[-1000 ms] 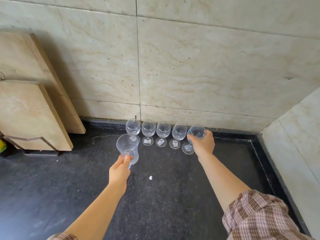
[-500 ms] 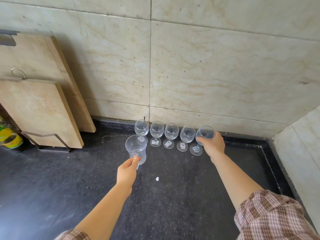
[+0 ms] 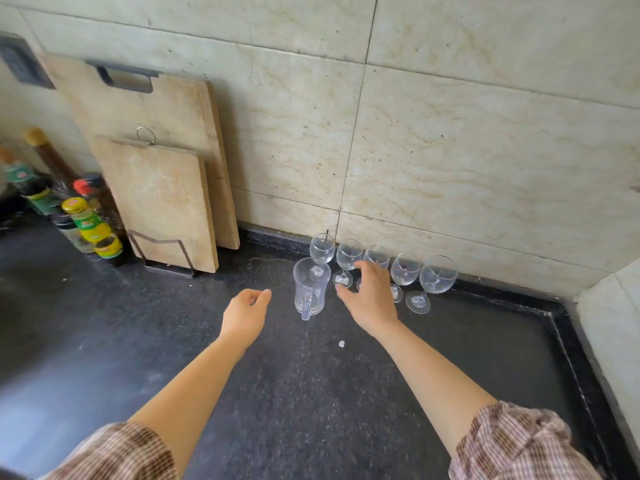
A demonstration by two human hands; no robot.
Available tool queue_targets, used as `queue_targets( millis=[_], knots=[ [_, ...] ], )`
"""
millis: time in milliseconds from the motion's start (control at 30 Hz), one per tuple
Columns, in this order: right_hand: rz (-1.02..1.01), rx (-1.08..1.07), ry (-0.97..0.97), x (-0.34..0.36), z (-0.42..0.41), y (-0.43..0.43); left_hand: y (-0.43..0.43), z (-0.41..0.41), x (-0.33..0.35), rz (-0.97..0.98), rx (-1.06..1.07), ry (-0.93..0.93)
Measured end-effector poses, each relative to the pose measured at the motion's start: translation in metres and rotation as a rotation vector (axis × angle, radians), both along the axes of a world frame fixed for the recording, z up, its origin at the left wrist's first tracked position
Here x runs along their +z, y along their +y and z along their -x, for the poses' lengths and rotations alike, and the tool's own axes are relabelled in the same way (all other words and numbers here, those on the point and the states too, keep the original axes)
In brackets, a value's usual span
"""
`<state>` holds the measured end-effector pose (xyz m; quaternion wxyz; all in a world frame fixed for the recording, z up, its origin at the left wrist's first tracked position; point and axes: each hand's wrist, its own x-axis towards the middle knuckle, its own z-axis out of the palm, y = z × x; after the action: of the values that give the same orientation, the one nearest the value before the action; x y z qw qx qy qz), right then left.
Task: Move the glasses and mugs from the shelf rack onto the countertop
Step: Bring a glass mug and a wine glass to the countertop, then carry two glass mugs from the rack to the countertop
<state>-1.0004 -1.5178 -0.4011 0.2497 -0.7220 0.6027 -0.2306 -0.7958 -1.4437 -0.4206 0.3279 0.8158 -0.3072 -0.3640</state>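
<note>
A clear glass mug (image 3: 310, 289) stands upright on the black countertop (image 3: 311, 393), its handle facing me. Behind it, a row of several clear wine glasses (image 3: 437, 277) lines the foot of the tiled wall. My left hand (image 3: 245, 315) hovers just left of the mug, holding nothing, fingers loosely curled and apart. To the right of the mug my right hand (image 3: 370, 299) is spread open and empty, covering part of the middle wine glass. The shelf rack is out of view.
Two wooden cutting boards (image 3: 162, 188) lean on the wall in a metal stand at the left. Several sauce bottles (image 3: 86, 223) stand further left. A tiled side wall (image 3: 613, 323) closes the counter on the right. A small white crumb (image 3: 342, 344) lies on the counter.
My left hand set the mug down and let go, moving left. My right hand released the rightmost wine glass and moved left toward the mug. The view swung left, showing the bottles.
</note>
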Motion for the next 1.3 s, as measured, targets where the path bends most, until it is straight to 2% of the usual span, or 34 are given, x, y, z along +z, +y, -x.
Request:
queue_targets(
  millis=[200,400,600,967,1300],
  knots=[
    [-0.012,0.392,0.151,0.013,-0.080,0.069,0.078,-0.050,0.030,0.053,0.043,-0.140],
    [-0.007,0.620,0.283,0.035,-0.163,0.169,0.212,-0.104,0.038,0.013,0.060,-0.336],
    [0.027,0.781,0.262,0.064,-0.254,0.310,0.381,-0.171,0.073,-0.037,0.095,-0.514],
    [0.261,1.258,0.267,0.120,-0.425,0.591,0.704,-0.269,0.132,-0.175,0.522,-0.677],
    [0.496,1.582,0.185,0.170,-0.588,0.796,0.914,-0.370,0.195,-0.330,0.839,-0.830]
  ],
)
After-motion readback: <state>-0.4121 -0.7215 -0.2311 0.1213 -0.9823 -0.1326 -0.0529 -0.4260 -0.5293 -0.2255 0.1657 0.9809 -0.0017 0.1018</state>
